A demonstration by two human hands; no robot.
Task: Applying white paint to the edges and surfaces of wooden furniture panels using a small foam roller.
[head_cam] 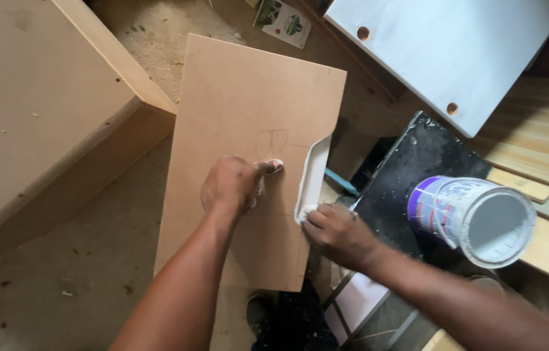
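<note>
From the head camera, the left hand [232,185] presses flat-fingered on a brown fibreboard panel [248,130], steadying it. The right hand [336,231] pinches a white cloth [312,175] against the panel's notched right edge. An open paint bucket [476,218] stands just right.

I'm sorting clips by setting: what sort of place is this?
Probably a carpentry or furniture workshop. The left hand steadies a bare fibreboard panel while the right hand wipes its notched edge white; an open paint can and a white-painted board sit nearby.
</note>
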